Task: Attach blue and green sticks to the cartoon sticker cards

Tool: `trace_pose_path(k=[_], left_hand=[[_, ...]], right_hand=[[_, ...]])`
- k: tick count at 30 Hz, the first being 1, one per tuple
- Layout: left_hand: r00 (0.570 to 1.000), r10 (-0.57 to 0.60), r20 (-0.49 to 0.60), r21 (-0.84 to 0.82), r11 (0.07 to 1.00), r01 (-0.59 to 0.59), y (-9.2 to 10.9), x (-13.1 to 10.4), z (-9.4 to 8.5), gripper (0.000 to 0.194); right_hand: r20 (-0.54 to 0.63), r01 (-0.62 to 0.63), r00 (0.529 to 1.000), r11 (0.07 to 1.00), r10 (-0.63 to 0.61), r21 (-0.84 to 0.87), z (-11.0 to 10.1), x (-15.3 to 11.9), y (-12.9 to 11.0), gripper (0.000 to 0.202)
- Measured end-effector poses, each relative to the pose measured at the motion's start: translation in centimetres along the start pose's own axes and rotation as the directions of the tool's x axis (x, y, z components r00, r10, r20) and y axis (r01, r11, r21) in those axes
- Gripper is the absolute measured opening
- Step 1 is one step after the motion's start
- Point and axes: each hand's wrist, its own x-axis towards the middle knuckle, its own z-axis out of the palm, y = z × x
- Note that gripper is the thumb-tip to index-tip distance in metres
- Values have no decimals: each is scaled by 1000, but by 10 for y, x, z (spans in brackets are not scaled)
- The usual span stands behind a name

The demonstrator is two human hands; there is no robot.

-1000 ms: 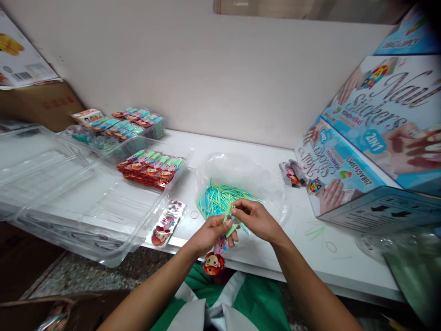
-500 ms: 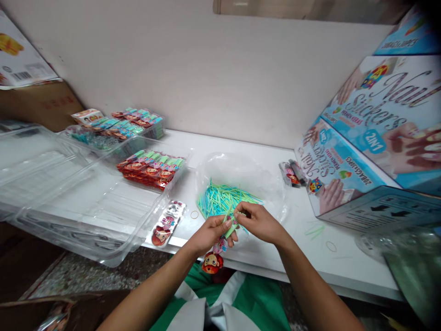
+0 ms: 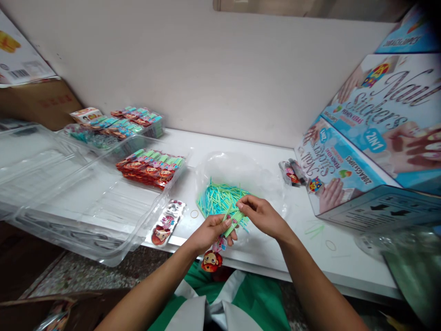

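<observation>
My left hand [image 3: 214, 230] is closed around a small packet [image 3: 212, 261] with a red-haired cartoon figure, its printed head hanging below the fingers. Thin green sticks [image 3: 235, 221] slant up from the packet between my two hands. With thumb and forefinger pinched, my right hand [image 3: 261, 215] touches the upper ends of these sticks. Just behind the hands, a pile of blue and green sticks [image 3: 220, 198] lies in a clear plastic bag [image 3: 237, 165]. A flat packet [image 3: 167, 222] with the same figure rests on the table left of my left hand.
Clear plastic trays [image 3: 113, 259] stand at the left, with stacked filled packets [image 3: 151, 169] beside them. Printed nail sticker boxes [image 3: 382, 119] rise at the right. Rubber bands [image 3: 195, 214] and a few loose sticks [image 3: 314, 231] lie on the white table [image 3: 296, 257].
My right hand has moved slightly up and away from the packet, baring more of the green sticks. My left hand stays nearly where it was, still holding the packet.
</observation>
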Motion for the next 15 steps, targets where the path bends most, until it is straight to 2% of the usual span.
trace_pose_path(k=[6, 9, 11, 13, 15], left_hand=[[1000, 2, 7, 11, 1000, -2, 1, 1, 0, 41], [1000, 5, 21, 20, 1000, -5, 0, 2, 0, 39], [1000, -6, 6, 28, 1000, 6, -1, 1, 0, 37], [999, -12, -42, 30, 999, 13, -1, 1, -1, 35], [993, 0, -116, 21, 1000, 3, -1, 0, -4, 34]], right_hand=[[-39, 6, 999, 999, -4, 38, 4, 0, -6, 24], [-52, 57, 997, 996, -53, 66, 6, 2, -11, 30], [-57, 77, 996, 994, -72, 81, 3, 5, -6, 29], [-120, 11, 993, 998, -4, 56, -4, 9, 11, 29], [-194, -172, 969, 981, 153, -86, -9, 12, 38, 30]])
